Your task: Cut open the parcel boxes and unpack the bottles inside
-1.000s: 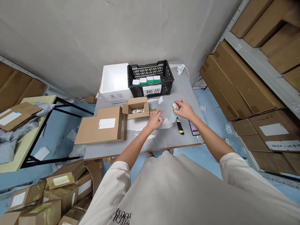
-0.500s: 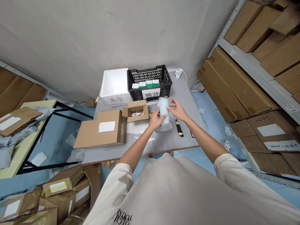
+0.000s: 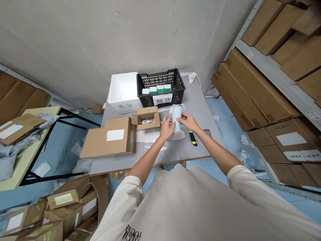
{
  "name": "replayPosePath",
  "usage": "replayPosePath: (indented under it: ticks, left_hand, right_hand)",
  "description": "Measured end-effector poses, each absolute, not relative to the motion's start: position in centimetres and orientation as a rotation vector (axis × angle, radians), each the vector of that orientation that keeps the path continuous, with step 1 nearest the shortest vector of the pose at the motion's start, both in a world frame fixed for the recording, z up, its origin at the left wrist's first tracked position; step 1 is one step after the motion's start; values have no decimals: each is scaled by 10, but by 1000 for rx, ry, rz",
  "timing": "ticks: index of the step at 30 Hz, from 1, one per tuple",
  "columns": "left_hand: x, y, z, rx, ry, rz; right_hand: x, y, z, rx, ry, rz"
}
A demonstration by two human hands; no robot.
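Note:
A pale blue cylindrical tumbler stands upright above the grey table, held between my hands. My left hand grips its lower left side, and the fingers of my right hand press on its right side. Below them, a small green item is partly hidden on white paper. To the left sits an open cardboard box with crumpled white paper inside. A yellow-and-black utility knife lies to the right of my hands.
A black plastic crate holding several small boxes and a white foam box stand at the back of the table. A flat cardboard mailer lies at left, a phone at right. Shelves of cartons flank the table.
The tumbler, earlier a silver end under my right hand, now stands upright between both hands. My right hand has closed onto its side, and the phone has come into view.

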State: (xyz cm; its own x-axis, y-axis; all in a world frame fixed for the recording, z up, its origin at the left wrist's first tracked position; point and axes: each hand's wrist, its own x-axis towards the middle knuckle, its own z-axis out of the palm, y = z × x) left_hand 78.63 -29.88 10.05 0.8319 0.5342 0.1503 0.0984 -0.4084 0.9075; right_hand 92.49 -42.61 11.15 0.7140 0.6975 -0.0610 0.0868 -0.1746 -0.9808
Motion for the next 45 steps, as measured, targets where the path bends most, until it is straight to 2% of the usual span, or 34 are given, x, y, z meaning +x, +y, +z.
replayPosePath:
  ticks: [6,14,22,29,37,45]
  left_hand:
    - [788,-300,103,1957,498,511]
    - [789,-295,97,1743,398,521]
    - [791,-295,105,1899,484,484]
    - [794,-287,100,1633,374,461]
    - [792,-288,105,1807,460,465]
    - [792,-286,105,1563,343,443]
  right_hand:
    - [929,-425,107,-1801,-651,493]
    - [928,-424,110,-1719,-667,530]
    - [924,-423,114,-1738,-587,511]
    - [928,-427,111,-1605,-632,587]
    - [924,-422,109,-1705,-588,482]
    - [922,-424,117,-1661,-595,448]
